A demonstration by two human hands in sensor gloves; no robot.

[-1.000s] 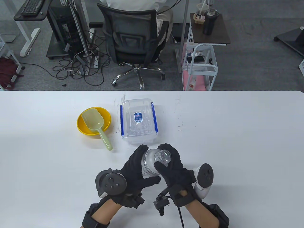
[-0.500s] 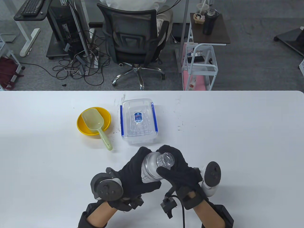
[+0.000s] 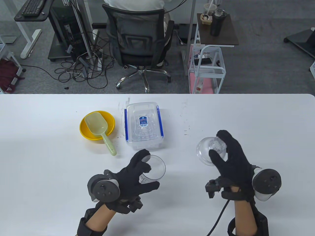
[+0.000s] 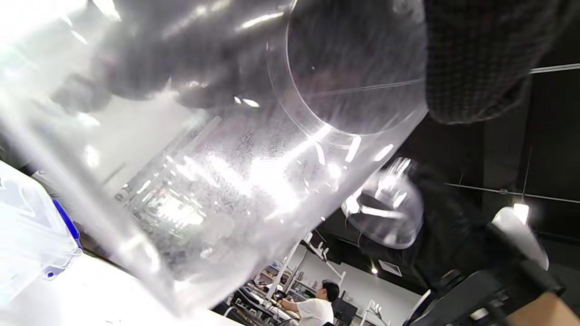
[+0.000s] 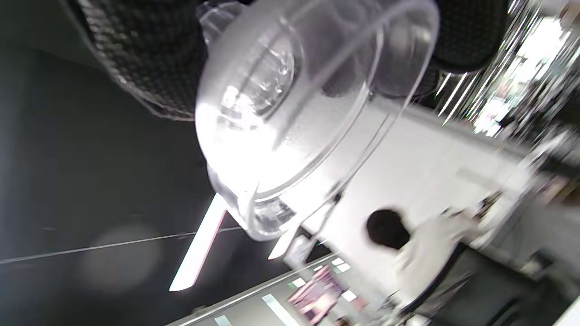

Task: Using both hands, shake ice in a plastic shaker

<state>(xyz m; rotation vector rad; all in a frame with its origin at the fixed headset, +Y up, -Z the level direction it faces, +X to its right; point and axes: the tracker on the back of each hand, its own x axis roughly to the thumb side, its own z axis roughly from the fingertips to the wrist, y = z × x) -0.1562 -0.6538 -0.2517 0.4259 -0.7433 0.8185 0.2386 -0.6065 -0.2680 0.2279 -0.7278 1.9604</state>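
Observation:
My left hand [image 3: 137, 172] grips the clear plastic shaker cup [image 3: 153, 170], open at the top, above the table's front middle. The cup fills the left wrist view [image 4: 235, 181], and I see no ice in it. My right hand [image 3: 227, 157] holds the shaker's clear domed lid [image 3: 209, 150] out to the right, apart from the cup. The lid shows close in the right wrist view [image 5: 290, 113], between my thumb and fingers, and in the left wrist view [image 4: 385, 203].
A clear lidded box with blue clips [image 3: 144, 125] stands behind the cup. A yellow bowl [image 3: 97, 125] with a pale green scoop [image 3: 98, 126] sits to its left on the white table [image 3: 258, 118].
My right hand has taken the lid off the shaker and carried it right and away. My left hand has kept the cup, shifting slightly left.

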